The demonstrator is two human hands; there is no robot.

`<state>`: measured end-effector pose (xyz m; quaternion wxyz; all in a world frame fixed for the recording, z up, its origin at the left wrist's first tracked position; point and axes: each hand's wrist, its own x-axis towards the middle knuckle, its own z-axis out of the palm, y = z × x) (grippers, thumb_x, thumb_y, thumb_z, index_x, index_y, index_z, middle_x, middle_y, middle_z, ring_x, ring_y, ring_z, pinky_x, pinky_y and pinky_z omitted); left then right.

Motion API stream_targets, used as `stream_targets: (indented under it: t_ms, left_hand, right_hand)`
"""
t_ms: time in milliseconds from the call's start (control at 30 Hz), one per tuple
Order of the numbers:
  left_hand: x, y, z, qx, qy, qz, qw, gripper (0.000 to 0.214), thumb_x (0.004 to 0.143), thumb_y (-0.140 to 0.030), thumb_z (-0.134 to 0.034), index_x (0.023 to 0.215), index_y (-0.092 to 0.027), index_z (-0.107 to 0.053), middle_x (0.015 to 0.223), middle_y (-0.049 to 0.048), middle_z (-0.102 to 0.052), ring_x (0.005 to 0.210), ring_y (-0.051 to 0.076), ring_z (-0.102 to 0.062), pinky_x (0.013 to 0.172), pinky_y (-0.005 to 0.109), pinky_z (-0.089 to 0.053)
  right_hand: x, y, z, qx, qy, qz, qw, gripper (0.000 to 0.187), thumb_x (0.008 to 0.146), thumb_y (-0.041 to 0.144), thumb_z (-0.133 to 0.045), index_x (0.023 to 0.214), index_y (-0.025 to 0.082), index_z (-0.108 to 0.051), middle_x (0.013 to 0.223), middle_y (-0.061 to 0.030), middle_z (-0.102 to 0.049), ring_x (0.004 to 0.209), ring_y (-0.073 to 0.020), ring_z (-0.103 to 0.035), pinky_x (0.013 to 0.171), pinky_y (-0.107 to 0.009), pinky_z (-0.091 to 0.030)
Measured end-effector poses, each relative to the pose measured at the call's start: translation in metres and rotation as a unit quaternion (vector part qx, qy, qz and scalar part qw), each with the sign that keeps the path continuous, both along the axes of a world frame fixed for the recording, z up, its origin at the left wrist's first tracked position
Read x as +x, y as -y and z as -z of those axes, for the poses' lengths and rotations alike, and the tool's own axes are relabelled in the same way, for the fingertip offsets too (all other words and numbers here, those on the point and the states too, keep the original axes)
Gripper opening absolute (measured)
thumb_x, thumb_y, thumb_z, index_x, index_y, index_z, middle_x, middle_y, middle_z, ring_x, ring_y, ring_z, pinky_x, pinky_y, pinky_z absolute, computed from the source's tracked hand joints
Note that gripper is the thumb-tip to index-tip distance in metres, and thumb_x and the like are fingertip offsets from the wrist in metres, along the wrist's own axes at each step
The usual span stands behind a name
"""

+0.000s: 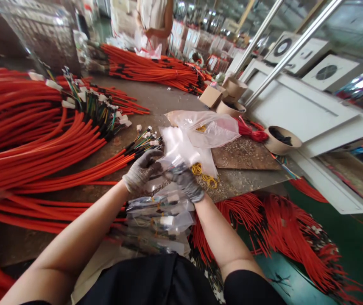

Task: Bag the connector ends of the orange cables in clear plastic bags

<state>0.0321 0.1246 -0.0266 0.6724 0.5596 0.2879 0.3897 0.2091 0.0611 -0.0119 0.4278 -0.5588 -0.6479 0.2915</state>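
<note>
2 gloved hands, 2 fans, 2 bowls, 1 ctn

clear plastic bag | thin, translucent, creased | pinched at lower end, upper part fanning upward | center of frame

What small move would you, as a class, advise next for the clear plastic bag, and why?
Probably press the clear plastic bag closed along its gathered edge: the gloved left hand and gloved right hand both grip it there, and similar bags of wiring lie stacked just below them.
</note>
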Motion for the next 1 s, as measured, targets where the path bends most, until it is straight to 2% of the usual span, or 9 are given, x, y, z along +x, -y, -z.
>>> stream_targets:
  t_ms: [133,300,400,500,600,733,833,933,1000]
  left_hand:
    - [0.02,-0.005,-0.008,0.059,-0.078,0.015,0.995,0.031,0.063,-0.044,-0.072,0.075,-0.017,-0.063,0.062,-0.0022,-0.056,0.059,0.011,-0.048,0.054,0.021,-0.041]
    - [0.008,0.01,-0.021,-0.049,-0.1,0.166,0.98,0.048,0.063,-0.058,-0.07,0.082,-0.014,-0.064,0.067,0.0015,-0.059,0.058,0.012,-0.049,0.051,0.023,-0.039]
    - [-0.002,0.027,-0.021,-0.11,-0.082,0.113,0.984,0.052,0.059,-0.058,-0.075,0.081,-0.014,-0.061,0.053,-0.0048,-0.048,0.046,0.007,-0.038,0.043,0.02,-0.03]
    - [0.001,0.035,-0.013,-0.152,-0.037,0.02,0.987,0.053,0.057,-0.06,-0.074,0.079,-0.015,-0.058,0.046,-0.0082,-0.04,0.039,0.005,-0.032,0.039,0.02,-0.025]
    - [0.011,0.032,0.0,-0.185,-0.044,-0.011,0.982,0.053,0.051,-0.059,-0.076,0.075,-0.016,-0.056,0.042,-0.0095,-0.038,0.035,0.005,-0.03,0.035,0.019,-0.021]
    - [0.018,0.026,0.01,-0.171,-0.042,-0.001,0.984,0.051,0.054,-0.058,-0.076,0.076,-0.015,-0.058,0.043,-0.0095,-0.039,0.036,0.004,-0.03,0.037,0.019,-0.021]
    - [0.019,0.02,0.009,-0.13,-0.02,-0.035,0.991,0.05,0.056,-0.056,-0.076,0.081,-0.015,-0.06,0.047,-0.0093,-0.039,0.04,0.005,-0.03,0.04,0.02,-0.021]
    - [0.02,0.012,0.002,-0.054,-0.002,-0.081,0.995,0.049,0.051,-0.045,-0.083,0.083,-0.016,-0.06,0.057,-0.0067,-0.048,0.051,0.007,-0.038,0.049,0.021,-0.031]
    - [0.019,0.009,-0.003,-0.017,-0.028,-0.069,0.997,0.042,0.051,-0.043,-0.084,0.073,-0.016,-0.06,0.06,-0.005,-0.05,0.057,0.009,-0.041,0.054,0.023,-0.034]
  right_hand:
    - [0.011,-0.002,-0.014,0.008,-0.089,0.004,0.996,0.031,0.065,0.037,-0.079,0.079,0.017,-0.061,0.069,0.0034,-0.064,0.063,-0.0103,-0.057,0.062,-0.023,-0.051]
    - [0.034,-0.024,-0.012,-0.035,-0.082,-0.016,0.996,0.033,0.063,0.04,-0.08,0.077,0.017,-0.061,0.076,-0.0004,-0.067,0.07,-0.0139,-0.06,0.069,-0.029,-0.051]
    - [0.068,-0.037,-0.003,-0.131,0.111,-0.001,0.985,0.021,0.066,0.03,-0.078,0.075,0.014,-0.068,0.076,-0.0024,-0.066,0.073,-0.0163,-0.061,0.073,-0.03,-0.049]
    - [0.093,-0.043,0.008,-0.163,0.333,0.053,0.927,0.012,0.069,0.016,-0.073,0.081,0.016,-0.073,0.086,-0.006,-0.066,0.08,-0.0185,-0.062,0.08,-0.03,-0.047]
    - [0.1,-0.043,0.014,-0.16,0.387,0.066,0.906,0.008,0.073,0.013,-0.07,0.079,0.017,-0.074,0.088,-0.0084,-0.065,0.083,-0.0197,-0.061,0.083,-0.031,-0.046]
    - [0.098,-0.043,0.011,-0.117,0.297,0.099,0.942,0.005,0.073,0.018,-0.071,0.078,0.017,-0.073,0.085,-0.0054,-0.066,0.083,-0.018,-0.062,0.081,-0.03,-0.047]
    - [0.082,-0.045,0.003,-0.057,0.2,0.139,0.968,0.003,0.072,0.019,-0.07,0.074,0.017,-0.071,0.081,-0.0039,-0.067,0.081,-0.0184,-0.062,0.081,-0.033,-0.046]
    - [0.047,-0.043,-0.007,-0.012,0.187,0.114,0.976,0.005,0.074,0.021,-0.066,0.074,0.017,-0.068,0.079,-0.0048,-0.066,0.079,-0.019,-0.059,0.083,-0.036,-0.045]
    - [0.021,-0.035,-0.014,0.008,0.137,0.068,0.988,0.008,0.076,0.026,-0.063,0.076,0.018,-0.065,0.079,-0.0044,-0.063,0.079,-0.0186,-0.057,0.084,-0.037,-0.044]
